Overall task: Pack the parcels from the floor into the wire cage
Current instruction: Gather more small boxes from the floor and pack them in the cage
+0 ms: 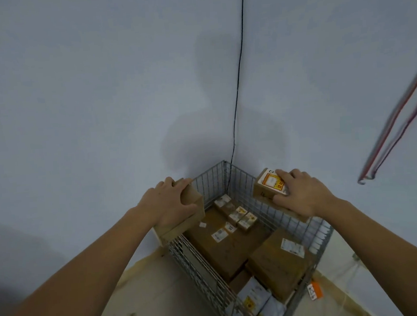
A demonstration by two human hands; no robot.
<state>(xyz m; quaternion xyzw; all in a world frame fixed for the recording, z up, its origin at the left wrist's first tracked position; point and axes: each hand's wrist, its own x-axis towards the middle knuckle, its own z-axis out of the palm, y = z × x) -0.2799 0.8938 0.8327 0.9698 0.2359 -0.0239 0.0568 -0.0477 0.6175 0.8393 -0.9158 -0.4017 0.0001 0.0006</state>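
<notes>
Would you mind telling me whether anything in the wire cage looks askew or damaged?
Nothing looks damaged. In the wire cage the small parcels lie in a neat row on a large box. The left hand and right hand each hold a box over the rim.

Both bare forearms reach forward and up from the lower corners of the view, spread apart and angled slightly toward each other. The left hand (171,205) lies palm-down over the top of a plain brown cardboard box (182,221), fingers curled over its far edge and thumb along its near side. The right hand (301,193) grips a smaller brown cardboard box with an orange-and-white label (269,184), fingers spread across its top and thumb pressed against its near edge.
</notes>
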